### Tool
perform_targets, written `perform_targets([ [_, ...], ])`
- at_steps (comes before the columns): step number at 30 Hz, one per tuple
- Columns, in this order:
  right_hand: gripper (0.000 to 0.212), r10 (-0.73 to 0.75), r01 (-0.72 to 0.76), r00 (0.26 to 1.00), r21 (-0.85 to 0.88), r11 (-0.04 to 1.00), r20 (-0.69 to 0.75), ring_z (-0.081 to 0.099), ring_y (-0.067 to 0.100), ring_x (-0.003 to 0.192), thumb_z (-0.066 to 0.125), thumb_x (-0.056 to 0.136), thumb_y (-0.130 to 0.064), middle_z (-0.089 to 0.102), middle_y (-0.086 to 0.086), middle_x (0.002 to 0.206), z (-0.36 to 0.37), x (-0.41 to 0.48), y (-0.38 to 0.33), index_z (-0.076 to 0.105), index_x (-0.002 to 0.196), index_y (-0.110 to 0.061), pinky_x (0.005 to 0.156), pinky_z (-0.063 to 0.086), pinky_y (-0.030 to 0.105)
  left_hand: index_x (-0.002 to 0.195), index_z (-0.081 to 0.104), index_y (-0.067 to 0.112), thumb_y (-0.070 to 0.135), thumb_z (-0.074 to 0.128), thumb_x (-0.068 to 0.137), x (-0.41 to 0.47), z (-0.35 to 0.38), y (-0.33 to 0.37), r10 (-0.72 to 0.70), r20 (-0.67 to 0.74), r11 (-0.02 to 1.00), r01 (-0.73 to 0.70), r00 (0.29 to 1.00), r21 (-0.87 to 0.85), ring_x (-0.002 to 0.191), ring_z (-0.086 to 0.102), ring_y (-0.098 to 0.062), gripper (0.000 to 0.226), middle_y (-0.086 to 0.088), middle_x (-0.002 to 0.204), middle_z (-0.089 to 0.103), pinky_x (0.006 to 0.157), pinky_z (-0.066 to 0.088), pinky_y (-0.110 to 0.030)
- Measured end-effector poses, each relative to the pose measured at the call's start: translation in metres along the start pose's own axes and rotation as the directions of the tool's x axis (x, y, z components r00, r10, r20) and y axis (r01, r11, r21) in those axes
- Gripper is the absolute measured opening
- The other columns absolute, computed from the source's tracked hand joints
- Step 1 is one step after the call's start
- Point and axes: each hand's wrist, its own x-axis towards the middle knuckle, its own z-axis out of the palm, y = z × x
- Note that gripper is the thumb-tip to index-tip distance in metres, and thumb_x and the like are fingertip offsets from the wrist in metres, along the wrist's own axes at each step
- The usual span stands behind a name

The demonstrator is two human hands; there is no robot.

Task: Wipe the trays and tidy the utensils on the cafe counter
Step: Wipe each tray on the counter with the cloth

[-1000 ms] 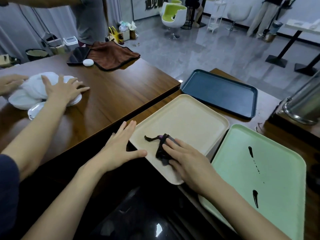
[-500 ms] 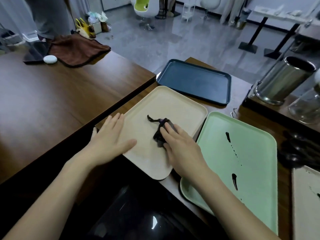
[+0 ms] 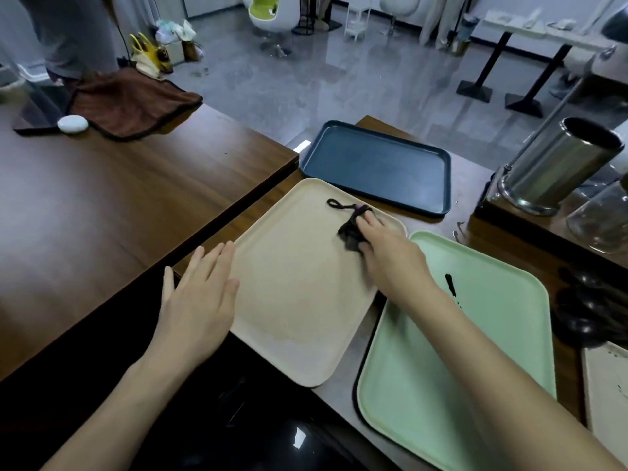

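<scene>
Currently the right hand [image 3: 390, 263] presses the cloth [image 3: 350, 232] over the beige tray [image 3: 299, 300], fingers seemingly flat, straight-fingered left hand [image 3: 197, 300] steadying it; streaked green tray [image 3: 492, 334] likely next.

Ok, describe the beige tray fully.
The beige tray is rectangular with rounded corners and a low rim, matte like plastic. It lies flat and skewed on the counter beside the green tray. The left hand rests flat on its left edge; the right hand presses a dark cloth near its far right corner.
</scene>
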Motion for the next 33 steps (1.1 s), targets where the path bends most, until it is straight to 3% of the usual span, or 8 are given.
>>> perform_targets([
  [4,0.033,-0.016,0.014,1.000,-0.096,0.995,-0.015,0.048,0.024,0.121,0.048,0.097,-0.014,0.051,-0.003,0.130,0.016,0.031,0.002,0.051,0.130,-0.016,0.090,0.043,0.037,0.162,0.021,0.027,0.035,0.026,0.109,0.000,0.003,-0.002,0.012,-0.042,0.995,-0.016,0.999,-0.095,0.157,0.006,-0.013,0.054,0.015,0.166,0.023,0.122,-0.006,-0.059],
  [9,0.034,-0.058,0.058,0.998,-0.013,0.998,-0.018,0.044,0.020,0.128,0.045,0.100,-0.017,0.050,-0.006,0.134,0.026,0.066,-0.029,0.052,0.133,-0.018,0.083,0.047,0.036,0.160,0.025,0.027,0.042,0.017,0.102,0.000,0.003,-0.003,0.027,-0.070,0.987,-0.037,0.997,-0.154,0.156,0.008,-0.009,0.061,0.015,0.164,0.028,0.122,-0.013,-0.055],
  [13,0.027,-0.158,0.160,0.987,0.051,0.986,-0.030,0.050,0.018,0.116,0.048,0.098,-0.017,0.051,-0.008,0.130,0.030,0.064,-0.072,0.055,0.125,-0.022,0.074,0.045,0.032,0.159,0.029,0.029,0.047,0.016,0.103,0.000,0.007,-0.002,0.008,-0.101,0.980,-0.027,0.995,-0.195,0.155,0.012,-0.008,0.061,0.015,0.163,0.031,0.123,-0.012,-0.055],
  [15,0.032,-0.257,0.257,0.966,0.072,0.964,-0.008,0.049,0.020,0.121,0.051,0.097,-0.018,0.052,-0.006,0.135,0.034,0.045,-0.096,0.054,0.128,-0.021,0.085,0.051,0.035,0.159,0.028,0.030,0.053,0.014,0.102,-0.001,0.008,0.000,-0.012,-0.125,0.965,-0.021,0.992,-0.261,0.155,0.013,-0.007,0.063,0.014,0.162,0.032,0.124,-0.012,-0.052],
  [18,0.042,-0.395,0.388,0.919,0.151,0.909,0.014,0.045,0.023,0.133,0.051,0.094,-0.018,0.052,-0.001,0.145,0.038,0.007,-0.119,0.056,0.136,-0.017,0.105,0.044,0.036,0.160,0.025,0.030,0.068,0.005,0.100,-0.003,0.012,0.001,-0.011,-0.176,0.941,-0.049,0.984,-0.336,0.155,0.016,-0.007,0.074,0.012,0.163,0.030,0.124,-0.014,-0.047],
  [22,0.055,-0.481,0.454,0.875,0.246,0.856,0.061,0.045,0.023,0.138,0.027,0.097,-0.039,0.053,-0.005,0.149,0.028,-0.039,-0.127,0.058,0.139,-0.021,0.113,0.037,0.032,0.161,0.019,0.034,0.072,0.002,0.098,-0.002,0.012,0.000,0.000,-0.194,0.929,-0.071,0.981,-0.363,0.153,0.027,-0.014,0.075,0.007,0.162,0.037,0.121,-0.019,-0.039],
  [28,0.042,-0.458,0.449,0.889,0.168,0.877,0.014,0.049,0.020,0.135,0.045,0.097,-0.026,0.057,-0.003,0.144,0.019,-0.085,-0.076,0.064,0.133,-0.018,0.114,0.033,0.024,0.160,0.023,0.031,0.069,0.003,0.100,-0.002,0.013,0.000,-0.025,-0.211,0.933,-0.053,0.977,-0.356,0.153,0.025,-0.010,0.074,0.009,0.158,0.043,0.124,-0.018,-0.041],
  [33,0.047,-0.247,0.245,0.969,0.113,0.963,0.009,0.043,0.018,0.139,0.059,0.096,-0.013,0.048,-0.006,0.153,0.015,-0.062,-0.038,0.056,0.143,-0.018,0.106,0.042,0.030,0.158,0.033,0.029,0.072,-0.001,0.098,-0.001,0.014,0.000,-0.029,-0.207,0.951,-0.036,0.978,-0.306,0.154,0.018,-0.010,0.081,0.009,0.162,0.036,0.124,-0.014,-0.051],
])
